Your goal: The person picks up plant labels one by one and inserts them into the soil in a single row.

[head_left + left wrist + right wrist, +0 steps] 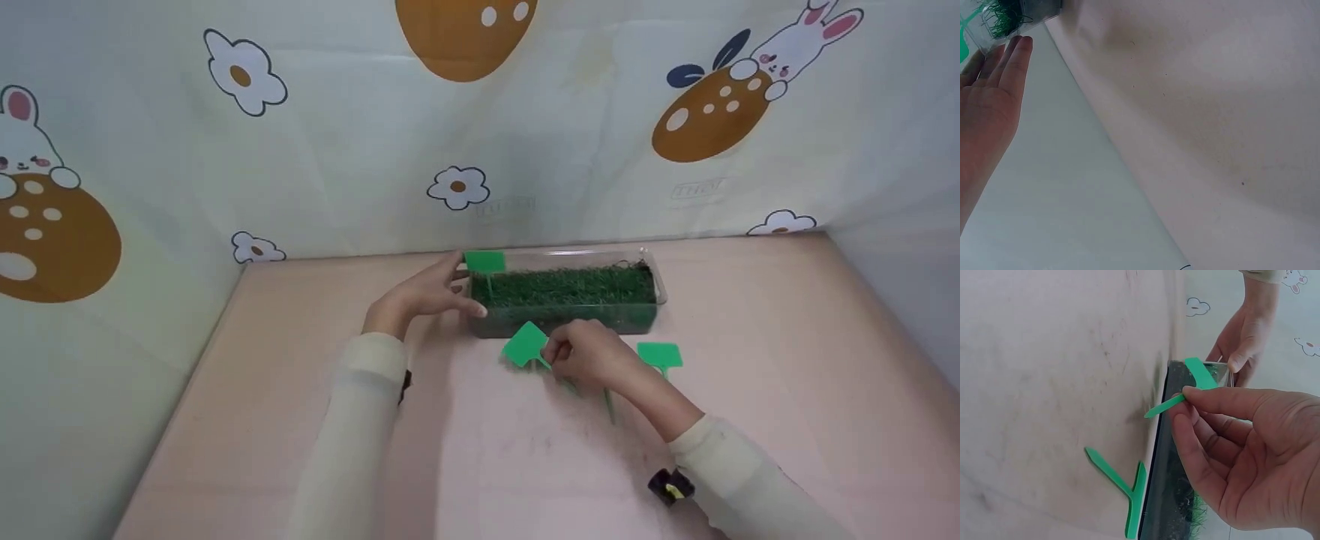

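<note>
A clear plastic box [641, 319] of green artificial grass [570, 286] stands near the back wall. My left hand [420, 292] rests against its left end, thumb by the front corner; straight fingers touch the box in the left wrist view. One green plant label [485, 262] stands upright in the grass there. In front of the box, my right hand [596, 352] pinches another green plant label [525, 345] by its stem between thumb and forefinger, its pointed tip [1154, 412] angled down. A third plant label [1133, 506] lies by the box, mostly behind my right hand in the head view.
Right of my right hand lies one more green plant label [660, 355], its stem partly hidden by the wrist. A pale pink cloth [285, 405] covers the table. Behind hangs a white curtain [345, 172] printed with rabbits and flowers.
</note>
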Tool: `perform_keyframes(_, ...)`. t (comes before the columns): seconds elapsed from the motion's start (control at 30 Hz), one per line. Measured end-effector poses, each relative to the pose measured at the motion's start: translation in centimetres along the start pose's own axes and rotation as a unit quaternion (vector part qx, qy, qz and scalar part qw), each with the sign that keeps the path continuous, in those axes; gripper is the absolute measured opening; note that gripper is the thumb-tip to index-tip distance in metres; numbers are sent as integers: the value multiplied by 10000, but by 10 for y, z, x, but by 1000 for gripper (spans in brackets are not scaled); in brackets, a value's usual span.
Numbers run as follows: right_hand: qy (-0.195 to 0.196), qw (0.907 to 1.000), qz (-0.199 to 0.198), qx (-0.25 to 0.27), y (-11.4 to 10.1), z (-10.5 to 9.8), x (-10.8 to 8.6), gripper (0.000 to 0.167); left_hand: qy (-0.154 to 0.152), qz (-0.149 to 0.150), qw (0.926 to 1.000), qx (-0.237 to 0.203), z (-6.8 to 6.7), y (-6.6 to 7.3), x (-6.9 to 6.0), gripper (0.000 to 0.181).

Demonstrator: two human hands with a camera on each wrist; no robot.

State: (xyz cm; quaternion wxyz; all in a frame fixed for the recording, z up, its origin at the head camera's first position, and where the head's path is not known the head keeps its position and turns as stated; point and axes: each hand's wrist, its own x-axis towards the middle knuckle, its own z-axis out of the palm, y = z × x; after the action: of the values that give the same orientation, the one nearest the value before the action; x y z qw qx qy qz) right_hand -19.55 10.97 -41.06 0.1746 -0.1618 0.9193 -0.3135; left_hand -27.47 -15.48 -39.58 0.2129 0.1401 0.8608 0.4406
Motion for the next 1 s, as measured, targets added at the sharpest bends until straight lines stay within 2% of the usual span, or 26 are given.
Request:
perform_keyframes(0.3,2,9990,-143,424,0,-9,0,8,-37,89,9999,-66,0,0,-2,109)
perform_keyframes(0.53,86,9981,-342,512,-4,-18,3,10,-33,97,9999,-73,0,0,-1,100)
perform_keyframes(1.0,337,9960,-340,759,-17,-31,9,13,-12,-14,10000,-57,0,1,-1,106)
